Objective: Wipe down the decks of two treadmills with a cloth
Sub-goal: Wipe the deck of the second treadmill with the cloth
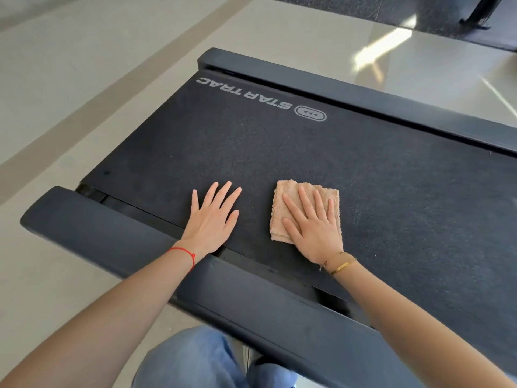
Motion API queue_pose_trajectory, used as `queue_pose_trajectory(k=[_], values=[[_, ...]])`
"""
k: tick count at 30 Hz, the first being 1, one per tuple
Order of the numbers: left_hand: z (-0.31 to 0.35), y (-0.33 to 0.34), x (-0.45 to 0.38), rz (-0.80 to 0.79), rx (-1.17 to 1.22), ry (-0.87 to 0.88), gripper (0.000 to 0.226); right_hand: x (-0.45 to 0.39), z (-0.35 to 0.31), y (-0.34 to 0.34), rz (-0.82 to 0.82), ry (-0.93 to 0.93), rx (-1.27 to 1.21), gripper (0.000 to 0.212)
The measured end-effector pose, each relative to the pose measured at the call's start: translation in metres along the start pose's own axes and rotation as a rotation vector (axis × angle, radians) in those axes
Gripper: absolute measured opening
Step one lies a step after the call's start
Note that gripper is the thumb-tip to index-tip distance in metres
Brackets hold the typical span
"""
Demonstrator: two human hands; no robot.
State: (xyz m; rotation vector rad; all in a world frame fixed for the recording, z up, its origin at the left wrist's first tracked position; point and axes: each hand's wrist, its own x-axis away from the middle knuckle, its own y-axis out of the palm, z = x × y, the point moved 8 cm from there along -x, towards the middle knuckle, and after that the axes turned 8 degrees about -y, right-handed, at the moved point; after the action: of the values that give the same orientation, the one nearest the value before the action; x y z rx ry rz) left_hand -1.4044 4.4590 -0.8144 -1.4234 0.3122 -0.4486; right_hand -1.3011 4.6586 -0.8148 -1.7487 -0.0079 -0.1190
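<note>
A black treadmill deck [279, 152] with a "STAR TRAC" logo runs across the view from lower right to upper left. A folded tan cloth [282, 191] lies flat on the belt near its close edge. My right hand [313, 222] presses on the cloth with straight, spread fingers. My left hand [214, 218] rests flat on the bare belt to the left of the cloth, fingers spread, its heel at the seam between belt and near side rail [117, 236].
The far side rail [349, 96] borders the belt on the other side. Pale tiled floor [84, 79] surrounds the treadmill's end. Dark matting with part of another machine [475, 18] lies at the top right. My knee in blue jeans [190, 359] is below the near rail.
</note>
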Motion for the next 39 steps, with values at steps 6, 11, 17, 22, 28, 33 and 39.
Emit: queue_pose_trajectory(k=[6, 11, 17, 22, 28, 33, 39], values=[[-0.03, -0.004, -0.032, 0.009, 0.011, -0.077, 0.058, -0.099, 0.011, -0.004, -0.006, 0.066, -0.049, 0.058], [-0.052, -0.016, -0.074, 0.014, -0.011, -0.119, 0.059, -0.146, -0.016, -0.004, 0.005, 0.012, -0.034, 0.058], [-0.076, -0.026, -0.11, 0.053, -0.033, -0.157, 0.062, -0.148, -0.013, -0.007, 0.02, -0.145, -0.003, 0.063], [-0.093, -0.015, -0.121, 0.053, 0.028, -0.248, 0.065, -0.214, 0.008, -0.011, 0.049, -0.044, -0.022, 0.058], [-0.097, -0.007, -0.123, 0.1, 0.046, -0.26, 0.066, -0.264, -0.004, -0.011, 0.022, -0.022, 0.02, 0.059], [-0.099, -0.003, -0.124, 0.122, 0.021, -0.254, 0.066, -0.221, -0.039, -0.007, 0.069, -0.15, 0.048, 0.061], [-0.102, 0.0, -0.125, 0.13, 0.011, -0.253, 0.068, -0.199, -0.019, -0.009, 0.088, -0.162, 0.018, 0.06]])
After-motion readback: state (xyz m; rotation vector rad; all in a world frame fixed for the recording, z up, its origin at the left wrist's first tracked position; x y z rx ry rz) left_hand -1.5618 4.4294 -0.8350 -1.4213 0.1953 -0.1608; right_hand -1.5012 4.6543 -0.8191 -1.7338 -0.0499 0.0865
